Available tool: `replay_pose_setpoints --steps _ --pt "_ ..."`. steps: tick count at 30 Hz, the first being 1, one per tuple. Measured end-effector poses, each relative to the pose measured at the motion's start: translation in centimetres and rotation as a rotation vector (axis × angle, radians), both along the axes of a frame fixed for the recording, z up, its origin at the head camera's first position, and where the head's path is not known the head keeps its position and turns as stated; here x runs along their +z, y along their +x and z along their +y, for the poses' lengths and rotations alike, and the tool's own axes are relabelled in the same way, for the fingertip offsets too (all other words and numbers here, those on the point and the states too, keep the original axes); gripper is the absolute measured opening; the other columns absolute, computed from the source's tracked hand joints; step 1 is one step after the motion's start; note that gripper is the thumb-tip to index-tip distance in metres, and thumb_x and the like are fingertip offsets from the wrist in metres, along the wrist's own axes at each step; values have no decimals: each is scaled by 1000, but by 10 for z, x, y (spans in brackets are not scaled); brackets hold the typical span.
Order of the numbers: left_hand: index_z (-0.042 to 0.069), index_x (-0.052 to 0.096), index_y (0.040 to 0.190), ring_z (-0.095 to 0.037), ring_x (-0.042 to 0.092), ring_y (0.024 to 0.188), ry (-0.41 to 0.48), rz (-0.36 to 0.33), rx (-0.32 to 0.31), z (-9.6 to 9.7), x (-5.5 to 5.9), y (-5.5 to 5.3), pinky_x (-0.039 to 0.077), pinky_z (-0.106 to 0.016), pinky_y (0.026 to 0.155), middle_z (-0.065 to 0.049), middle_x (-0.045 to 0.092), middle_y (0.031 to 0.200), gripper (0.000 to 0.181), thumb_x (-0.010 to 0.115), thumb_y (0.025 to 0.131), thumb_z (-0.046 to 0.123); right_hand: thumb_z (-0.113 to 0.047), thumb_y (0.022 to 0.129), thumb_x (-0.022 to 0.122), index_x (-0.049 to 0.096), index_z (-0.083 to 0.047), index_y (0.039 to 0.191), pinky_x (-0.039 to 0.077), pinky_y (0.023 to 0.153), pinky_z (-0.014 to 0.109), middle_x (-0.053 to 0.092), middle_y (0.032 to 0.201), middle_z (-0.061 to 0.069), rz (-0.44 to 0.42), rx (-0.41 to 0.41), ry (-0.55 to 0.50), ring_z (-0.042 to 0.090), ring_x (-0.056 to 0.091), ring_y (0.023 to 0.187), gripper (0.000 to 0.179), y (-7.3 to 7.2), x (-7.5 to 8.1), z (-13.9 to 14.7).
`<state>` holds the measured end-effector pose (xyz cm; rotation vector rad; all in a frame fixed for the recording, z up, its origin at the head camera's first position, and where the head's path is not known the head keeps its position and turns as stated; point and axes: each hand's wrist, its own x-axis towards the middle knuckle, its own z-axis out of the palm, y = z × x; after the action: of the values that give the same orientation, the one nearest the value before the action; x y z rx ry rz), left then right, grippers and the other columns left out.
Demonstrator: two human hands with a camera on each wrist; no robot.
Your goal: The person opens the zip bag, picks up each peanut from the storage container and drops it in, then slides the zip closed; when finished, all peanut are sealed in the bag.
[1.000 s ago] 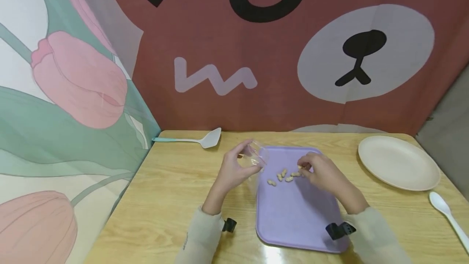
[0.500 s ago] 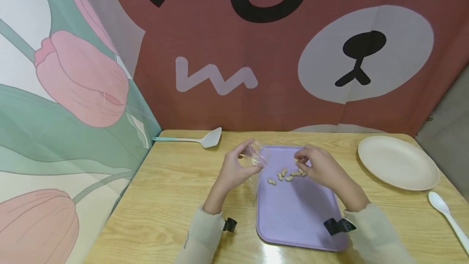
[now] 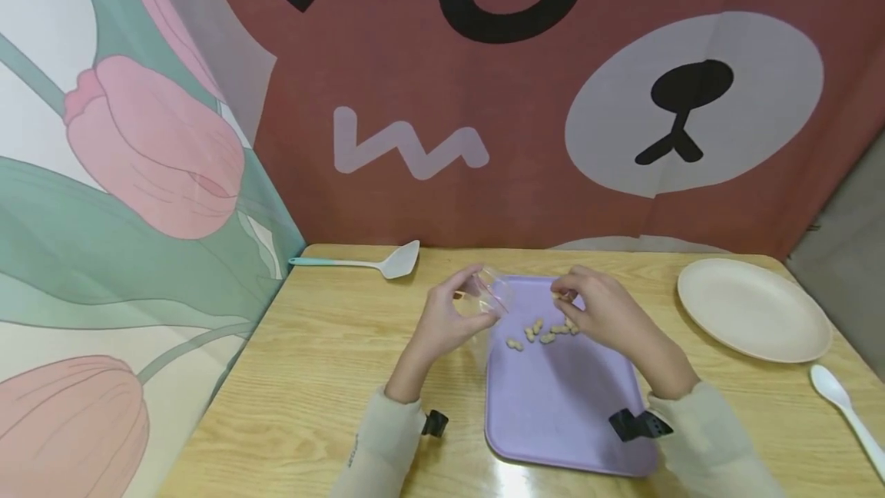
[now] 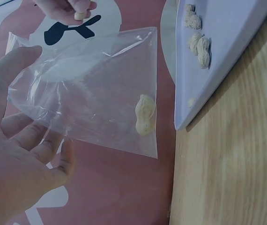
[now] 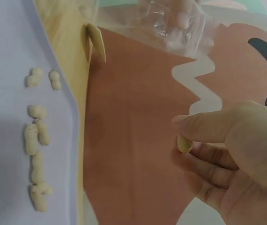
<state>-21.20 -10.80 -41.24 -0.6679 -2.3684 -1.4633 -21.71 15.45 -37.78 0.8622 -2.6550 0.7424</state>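
Note:
My left hand [image 3: 442,315] holds a clear plastic bag [image 4: 96,89] near its mouth, thumb on one side and fingers on the other, beside the tray's left edge. One peanut [image 4: 145,115] lies at the bottom of the bag in the left wrist view. Between thumb and fingers, my right hand [image 3: 608,315] pinches another peanut [image 5: 185,144], just right of the bag and above the tray. Several unshelled peanuts [image 3: 548,338] lie scattered across the far half of the purple tray [image 3: 553,413]; the right hand overlaps some of them in the head view.
At the table's back left lies a spatula [image 3: 399,260] with a turquoise handle. A cream oval plate [image 3: 754,310] stands at the right, with a white spoon [image 3: 831,388] in front of it. A printed cloth [image 3: 525,206] hangs behind the wooden table [image 3: 311,375].
My right hand has lifted from the peanuts on the tray and shifted slightly left toward the bag, carrying one peanut. The left hand and bag have barely moved.

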Motion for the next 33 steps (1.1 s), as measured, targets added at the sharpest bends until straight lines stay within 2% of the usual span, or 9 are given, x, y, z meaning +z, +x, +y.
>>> replay_pose_setpoints --steps 7,11,14,20,26,33 --pt "3 58 135 -17 61 93 -7 -12 -14 2 -1 -1 46 -40 85 -12 68 100 67 84 74 16 3 79 77 73 -2 94 54 68 39 65 84 1 66 41 -21 19 66 77 16 1 11 -7" --pt "4 59 134 -19 62 92 -10 -2 -11 4 0 -1 46 -39 84 -8 68 98 66 83 74 16 4 79 77 73 -3 94 54 68 40 66 85 2 96 58 -33 19 66 78 17 0 18 -13" --pt "4 59 134 -20 63 92 -11 4 -5 4 1 0 46 -39 83 -3 67 97 66 84 73 16 3 80 77 73 -3 94 54 68 40 66 84 2 90 62 -31 20 66 78 16 -1 24 -18" --pt "4 59 135 -15 62 91 -15 -13 -4 5 0 0 46 -38 83 0 67 97 67 84 74 16 3 81 77 73 -3 96 54 69 39 66 87 1 60 83 -62 18 65 79 17 0 31 -22" --pt "6 57 137 -15 61 94 -34 -39 -30 7 -2 1 46 -41 86 -3 67 100 68 84 76 20 1 81 78 74 -5 100 54 68 38 65 86 -3 66 131 -101 13 63 78 20 5 34 -27" --pt "3 56 137 -18 61 95 -38 -32 -28 5 2 2 47 -45 88 -5 67 100 68 83 77 18 1 81 79 73 -4 100 52 66 33 64 87 -1 91 165 -94 14 64 78 21 5 40 -39"
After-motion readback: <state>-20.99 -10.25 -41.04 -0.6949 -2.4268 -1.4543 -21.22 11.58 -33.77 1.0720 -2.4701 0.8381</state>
